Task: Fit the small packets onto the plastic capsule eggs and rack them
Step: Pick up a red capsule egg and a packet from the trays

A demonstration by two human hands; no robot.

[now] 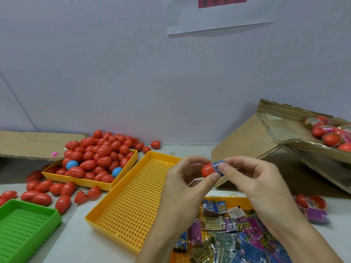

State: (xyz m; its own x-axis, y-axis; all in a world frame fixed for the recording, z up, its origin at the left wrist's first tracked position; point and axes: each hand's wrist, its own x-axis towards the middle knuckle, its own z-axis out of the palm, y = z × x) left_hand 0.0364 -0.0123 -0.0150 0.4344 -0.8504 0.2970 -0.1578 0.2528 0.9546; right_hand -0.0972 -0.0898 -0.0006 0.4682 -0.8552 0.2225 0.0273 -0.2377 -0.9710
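My left hand (187,175) grips a red capsule egg (207,170) between thumb and fingers, held above the table. My right hand (252,177) pinches a small blue packet (218,166) that sits against the right end of that egg. Below my hands a yellow tray (235,200) holds a heap of loose small packets (228,232), blue, purple and green. An empty perforated yellow rack tray (133,198) lies in the middle of the table.
At the back left a yellow tray (114,184) is heaped with red eggs (98,156) and two blue ones; more red eggs lie loose on the table. A green perforated tray (24,224) sits front left. A tilted cardboard box (284,141) at right holds wrapped eggs.
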